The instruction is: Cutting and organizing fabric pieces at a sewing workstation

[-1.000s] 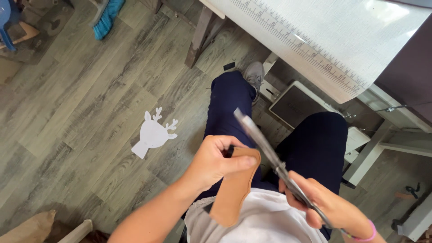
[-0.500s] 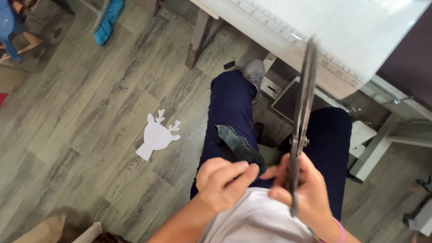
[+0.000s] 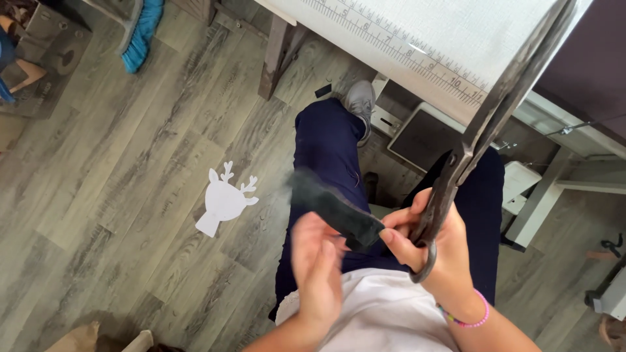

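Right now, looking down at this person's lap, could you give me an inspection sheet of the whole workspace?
Surface: grey wood-plank floor; ruled cutting mat on the table above.
Job's things: large metal scissors, blades together; dark material strip.
Clutter: white paper reindeer cutout on the floor.
Hands: right hand holds the scissors and pinches the strip; left hand blurred beside it.
Cables: nothing seen.
Surroundings: blue broom, foot pedal.

Paper deer cutout (image 3: 224, 201) lies on floor (image 3: 117, 156), left of legs (image 3: 326, 150).
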